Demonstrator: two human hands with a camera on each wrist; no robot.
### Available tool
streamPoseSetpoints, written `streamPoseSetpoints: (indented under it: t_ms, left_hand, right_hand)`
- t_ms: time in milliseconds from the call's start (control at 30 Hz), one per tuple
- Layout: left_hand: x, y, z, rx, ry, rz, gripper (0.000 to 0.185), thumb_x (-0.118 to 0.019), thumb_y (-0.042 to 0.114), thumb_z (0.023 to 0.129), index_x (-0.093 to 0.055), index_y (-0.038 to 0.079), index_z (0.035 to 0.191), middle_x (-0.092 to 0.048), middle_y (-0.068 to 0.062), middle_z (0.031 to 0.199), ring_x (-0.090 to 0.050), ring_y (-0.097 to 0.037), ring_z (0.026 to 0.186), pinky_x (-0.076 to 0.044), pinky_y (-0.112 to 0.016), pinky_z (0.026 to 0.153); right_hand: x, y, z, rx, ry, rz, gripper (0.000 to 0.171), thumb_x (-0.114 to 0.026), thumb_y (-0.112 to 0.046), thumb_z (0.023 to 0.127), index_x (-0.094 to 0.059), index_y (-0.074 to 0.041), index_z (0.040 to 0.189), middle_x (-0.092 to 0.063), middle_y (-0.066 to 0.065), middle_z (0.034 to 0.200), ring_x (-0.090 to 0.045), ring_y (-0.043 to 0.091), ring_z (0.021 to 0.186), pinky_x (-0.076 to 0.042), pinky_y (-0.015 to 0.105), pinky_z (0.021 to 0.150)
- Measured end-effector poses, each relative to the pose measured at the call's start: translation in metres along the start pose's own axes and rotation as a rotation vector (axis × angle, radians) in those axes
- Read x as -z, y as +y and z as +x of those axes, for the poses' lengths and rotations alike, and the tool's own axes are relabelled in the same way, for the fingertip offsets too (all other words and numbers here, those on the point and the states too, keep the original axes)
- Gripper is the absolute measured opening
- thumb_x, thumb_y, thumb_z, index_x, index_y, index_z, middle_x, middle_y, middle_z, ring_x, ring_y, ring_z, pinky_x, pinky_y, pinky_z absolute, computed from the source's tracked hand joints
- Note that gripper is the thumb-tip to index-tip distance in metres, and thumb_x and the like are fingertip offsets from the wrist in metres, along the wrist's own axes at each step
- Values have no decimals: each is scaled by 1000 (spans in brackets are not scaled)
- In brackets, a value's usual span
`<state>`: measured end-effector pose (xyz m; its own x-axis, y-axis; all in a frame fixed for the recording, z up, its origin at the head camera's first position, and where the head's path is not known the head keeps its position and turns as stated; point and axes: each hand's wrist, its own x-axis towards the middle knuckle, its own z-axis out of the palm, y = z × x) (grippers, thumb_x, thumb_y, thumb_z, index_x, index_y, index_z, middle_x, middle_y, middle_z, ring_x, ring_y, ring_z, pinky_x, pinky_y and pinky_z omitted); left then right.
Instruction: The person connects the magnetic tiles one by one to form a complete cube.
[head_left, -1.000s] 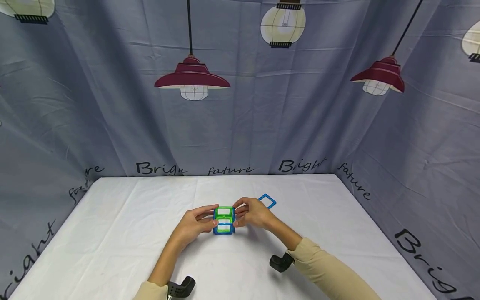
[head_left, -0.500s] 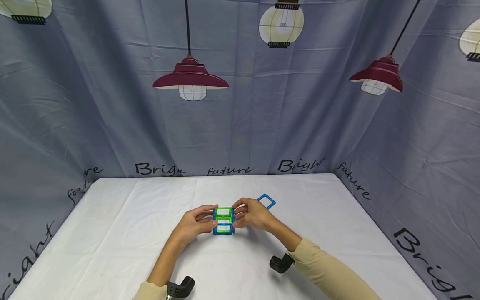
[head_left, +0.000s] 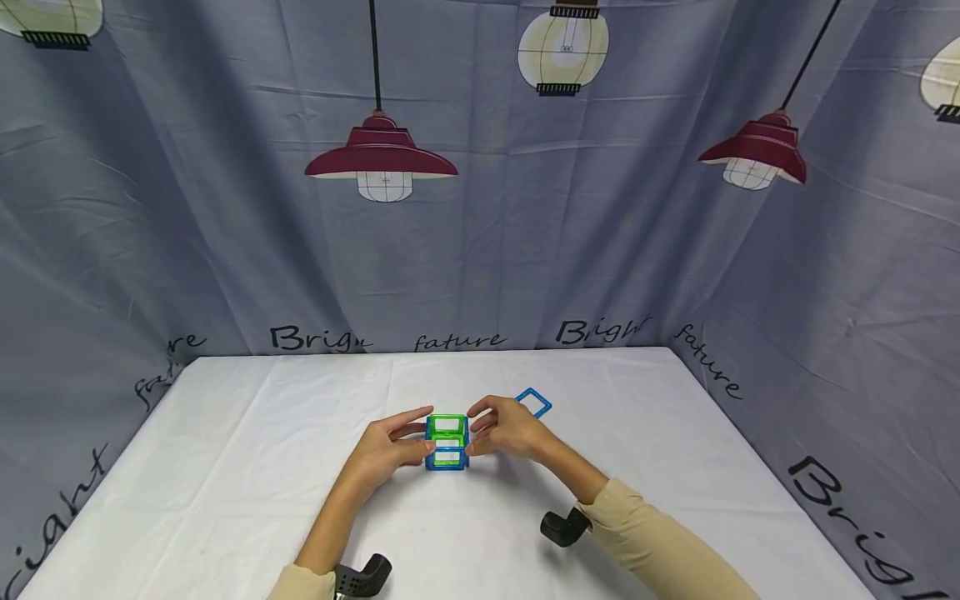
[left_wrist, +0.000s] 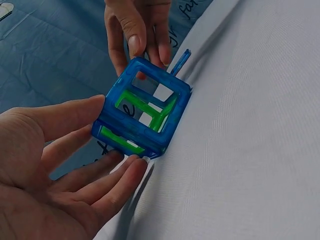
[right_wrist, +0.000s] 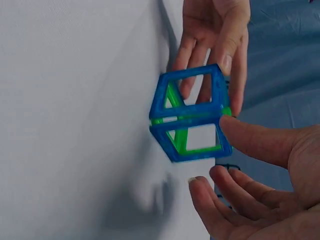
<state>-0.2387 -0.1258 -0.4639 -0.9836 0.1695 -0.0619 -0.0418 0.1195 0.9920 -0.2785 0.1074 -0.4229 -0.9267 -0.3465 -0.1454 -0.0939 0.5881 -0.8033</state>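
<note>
A small cube of blue and green magnetic tiles (head_left: pixel 447 457) stands on the white cloth, between both hands in the head view. My left hand (head_left: pixel 381 450) is on its left side, the index finger raised off it. In the left wrist view the left thumb (left_wrist: pixel 82 110) touches a blue edge, with relaxed fingertips close by the lower corner. My right hand (head_left: pixel 506 429) is on the other side. The right wrist view shows the right thumb (right_wrist: pixel 250 140) at a cube corner and the other fingers (right_wrist: pixel 210 200) spread apart from it. Part of the cube's sides is hidden.
Behind the right hand a loose blue square tile (head_left: pixel 542 403) lies on the white-covered table (head_left: pixel 225 467), partly hidden by that hand. Black wrist devices (head_left: pixel 564 527) sit at both cuffs. A grey printed curtain (head_left: pixel 480 250) encloses the back and sides.
The left index finger has lifted off the cube's upper edge, and the right fingers have eased slightly away. The cube and the loose tile stay in place.
</note>
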Motion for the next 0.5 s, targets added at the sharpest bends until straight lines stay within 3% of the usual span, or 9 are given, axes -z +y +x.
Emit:
streamPoseSetpoints:
  t_ms: [100,300,500]
  left_hand:
    - [2,-1,0,-1,-17,-6,59,-79,11,88,-58,7,143,-64,-23,134,-71,-23,104,-61,-38,83]
    - [11,-4,-1,13,-96,-37,62,-79,14,88,-56,10,146,-56,-23,144,-57,-36,133,-59,-33,87]
    - [16,-7,-1,12,-139,-40,65,-79,15,89,-53,12,148,-53,-23,148,-53,-37,137,-57,-31,93]
  right_hand:
    - [8,2,0,11,100,-29,52,-90,-10,74,-67,-3,120,-75,10,103,-69,16,87,-58,35,81]
    - [29,16,4,108,441,-77,37,-82,-1,74,-73,-6,110,-76,16,97,-70,24,87,-58,41,81]
    - [45,39,9,15,482,-140,41,-82,-9,77,-73,-5,116,-75,17,105,-68,30,98,-55,45,86]
